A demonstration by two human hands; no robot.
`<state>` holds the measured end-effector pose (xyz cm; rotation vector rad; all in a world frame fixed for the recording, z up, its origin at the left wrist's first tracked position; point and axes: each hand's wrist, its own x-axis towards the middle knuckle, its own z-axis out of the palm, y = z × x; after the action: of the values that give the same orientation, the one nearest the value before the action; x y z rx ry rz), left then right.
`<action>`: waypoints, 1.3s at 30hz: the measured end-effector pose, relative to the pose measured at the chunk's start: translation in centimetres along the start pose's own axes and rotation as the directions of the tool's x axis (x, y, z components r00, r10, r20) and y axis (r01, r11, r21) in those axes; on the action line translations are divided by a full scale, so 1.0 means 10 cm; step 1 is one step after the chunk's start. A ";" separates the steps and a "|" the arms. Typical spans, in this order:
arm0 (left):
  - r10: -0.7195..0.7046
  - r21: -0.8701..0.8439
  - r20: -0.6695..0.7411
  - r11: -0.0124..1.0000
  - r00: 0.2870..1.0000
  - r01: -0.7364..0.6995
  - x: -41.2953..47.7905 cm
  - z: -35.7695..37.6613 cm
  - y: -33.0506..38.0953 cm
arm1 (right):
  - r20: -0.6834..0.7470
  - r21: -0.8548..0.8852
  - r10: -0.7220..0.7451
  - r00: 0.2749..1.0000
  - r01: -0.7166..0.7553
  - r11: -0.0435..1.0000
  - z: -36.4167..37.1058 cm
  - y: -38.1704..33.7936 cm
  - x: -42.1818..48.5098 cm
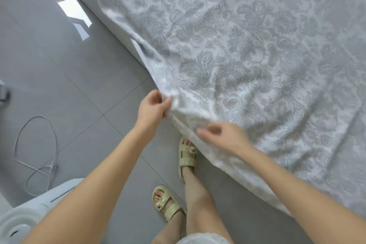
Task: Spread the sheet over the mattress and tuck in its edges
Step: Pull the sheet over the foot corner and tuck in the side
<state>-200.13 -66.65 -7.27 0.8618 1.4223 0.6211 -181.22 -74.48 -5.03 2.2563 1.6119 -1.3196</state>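
Observation:
A white sheet (247, 49) with a grey paisley print covers the mattress, which fills the upper right of the view. A strip of the white mattress side (111, 20) shows at the left, below the sheet's hanging edge. My left hand (152, 106) pinches the sheet's corner between thumb and fingers and lifts it off the bed's near corner. My right hand (221, 134) hovers at the sheet's near hem with fingers curled; blur hides whether it holds the cloth.
Glossy grey floor tiles (65, 77) lie left of the bed. A white cable (37, 152) loops on the floor at left. A white appliance (31, 210) stands at the bottom left. My sandalled feet (186, 156) stand beside the bed's corner.

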 end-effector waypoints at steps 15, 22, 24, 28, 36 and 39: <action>-0.512 -0.460 0.061 0.747 0.857 0.479 1.23 -0.71 0.65 | 0.242 0.042 -0.192 0.951 0.187 0.981 -0.39 -1.62 1.74; -0.511 -0.619 -0.220 0.732 0.831 0.286 2.18 -1.19 1.22 | 0.546 -0.109 -0.147 0.824 0.244 0.963 -0.75 -1.76 2.03; -0.482 -0.748 -0.280 0.651 0.830 0.125 2.19 -1.43 1.33 | 0.463 -0.118 -0.153 0.873 0.232 0.966 -0.88 -1.93 2.17; -0.434 -0.706 -0.360 0.706 0.826 0.063 1.83 -1.79 1.17 | 0.207 -0.223 -0.198 0.958 0.243 0.944 -1.06 -2.36 2.51; -0.518 -0.070 -0.250 0.852 0.818 0.518 2.25 -2.28 0.98 | -0.103 -0.336 -0.236 0.966 0.189 0.922 -1.32 -3.52 3.35; -0.440 -0.010 -0.387 0.880 0.810 0.474 2.77 -2.64 1.23 | -0.153 -0.354 -0.213 0.965 0.147 0.924 -1.38 -4.00 3.73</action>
<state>-222.46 -33.57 -11.89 0.4385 1.9457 0.3615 -202.01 -22.08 -5.26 2.1126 1.9750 -0.7893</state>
